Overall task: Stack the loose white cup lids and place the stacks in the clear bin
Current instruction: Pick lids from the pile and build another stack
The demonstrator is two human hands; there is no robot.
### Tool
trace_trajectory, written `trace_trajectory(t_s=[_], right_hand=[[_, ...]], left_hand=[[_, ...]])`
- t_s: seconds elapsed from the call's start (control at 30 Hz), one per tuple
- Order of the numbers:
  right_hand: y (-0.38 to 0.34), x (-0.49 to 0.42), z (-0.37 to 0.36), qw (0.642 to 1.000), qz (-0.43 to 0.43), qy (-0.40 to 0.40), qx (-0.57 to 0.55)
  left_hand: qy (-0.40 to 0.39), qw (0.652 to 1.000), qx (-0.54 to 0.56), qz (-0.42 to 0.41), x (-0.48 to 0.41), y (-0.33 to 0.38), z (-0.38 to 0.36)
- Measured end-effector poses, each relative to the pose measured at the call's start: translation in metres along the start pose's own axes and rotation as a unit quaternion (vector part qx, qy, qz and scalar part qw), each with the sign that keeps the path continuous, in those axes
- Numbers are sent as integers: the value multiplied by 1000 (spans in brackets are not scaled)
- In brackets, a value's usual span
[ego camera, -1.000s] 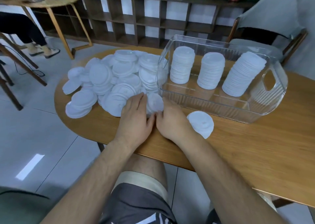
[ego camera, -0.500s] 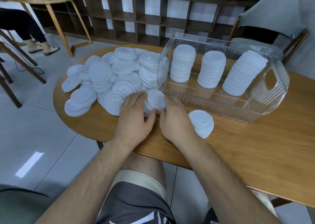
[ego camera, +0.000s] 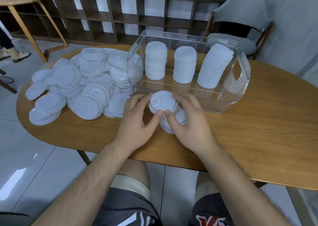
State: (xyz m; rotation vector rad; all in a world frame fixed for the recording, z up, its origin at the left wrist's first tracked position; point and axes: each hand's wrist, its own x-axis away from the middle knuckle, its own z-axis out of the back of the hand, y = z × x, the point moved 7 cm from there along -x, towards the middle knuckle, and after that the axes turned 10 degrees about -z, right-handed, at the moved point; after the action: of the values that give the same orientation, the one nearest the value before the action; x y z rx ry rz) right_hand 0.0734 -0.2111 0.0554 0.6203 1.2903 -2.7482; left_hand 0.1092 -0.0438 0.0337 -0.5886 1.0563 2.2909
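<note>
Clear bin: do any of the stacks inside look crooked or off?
Yes. The right stack in the clear bin leans, its top shifted toward the handle end, lids fanned unevenly. The left stack and middle stack stand straight. The short lid stack held out front is not yet in the bin.

The only lettering I can make out from here is on the person's dark shorts [ego camera: 209, 208], on the right leg at the very bottom of the view. It is in big red block letters edged in white, and the frame edge cuts it off. The first letter is shaped like a V and the next may be an A; the rest is out of sight, so no whole word can be read. The left leg carries slanted white stripes, not letters. The white lids [ego camera: 93, 103] in the loose heap have raised marks moulded into their tops, too blurred to read.
</note>
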Motion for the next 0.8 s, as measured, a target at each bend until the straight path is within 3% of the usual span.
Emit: trace_trajectory(t_s=[0.2, 0.8], right_hand=[[32, 17, 8, 998, -4, 46, -34], [51, 18, 0, 998, -67, 1, -20]], left_hand=[[-31, 999, 10, -13, 3, 7, -26], [-85, 996, -3, -36, 3, 8, -33]])
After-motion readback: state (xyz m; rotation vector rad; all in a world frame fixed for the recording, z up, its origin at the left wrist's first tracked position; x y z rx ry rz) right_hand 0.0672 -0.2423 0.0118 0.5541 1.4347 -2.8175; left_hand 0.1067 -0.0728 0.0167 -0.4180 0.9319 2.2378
